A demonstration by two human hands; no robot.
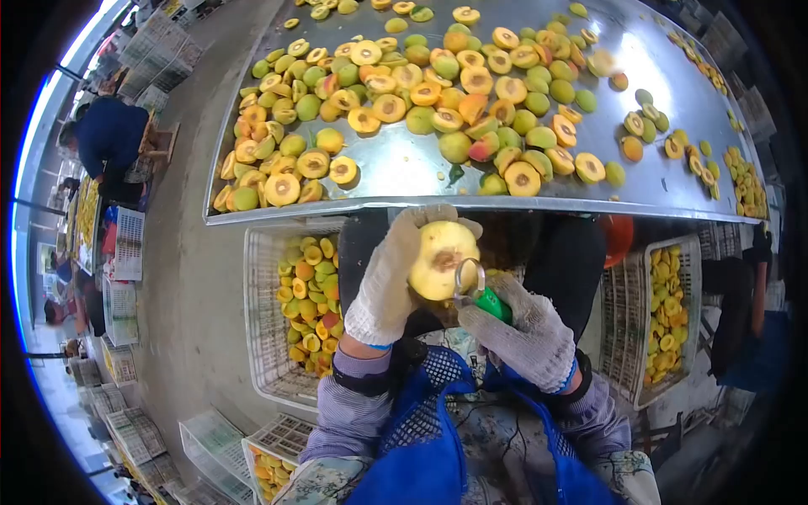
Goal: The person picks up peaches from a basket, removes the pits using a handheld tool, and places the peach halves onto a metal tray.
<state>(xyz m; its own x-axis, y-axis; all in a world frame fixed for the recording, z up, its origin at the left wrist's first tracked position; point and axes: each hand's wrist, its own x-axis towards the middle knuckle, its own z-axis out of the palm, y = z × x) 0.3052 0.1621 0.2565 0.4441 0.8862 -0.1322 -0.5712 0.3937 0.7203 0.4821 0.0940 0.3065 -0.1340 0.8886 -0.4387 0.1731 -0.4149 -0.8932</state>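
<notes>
Gripping a cut fruit (pixel 438 252) near centre in the gloved left hand (pixel 389 278), with fingers (pixel 433 214) curled around its edge. Clasping a green-handled tool (pixel 492 305) at four o'clock in the gloved right hand (pixel 532 332), with fingers wrapped about it and its metal loop (pixel 481 273) over the fruit's edge. Facing a fruit-strewn desk (pixel 404 168) at twelve o'clock, beside a crate (pixel 261 320) at eight.

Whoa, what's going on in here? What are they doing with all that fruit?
Someone in gloves is working on a piece of yellow fruit. Their left hand holds it with the brown middle showing, and their right hand grips a green-handled tool. The tool's metal loop is at the fruit, but I can't tell whether it's cutting. Lots more fruit lies on the metal table in front, and crates beside the person hold more.
</notes>
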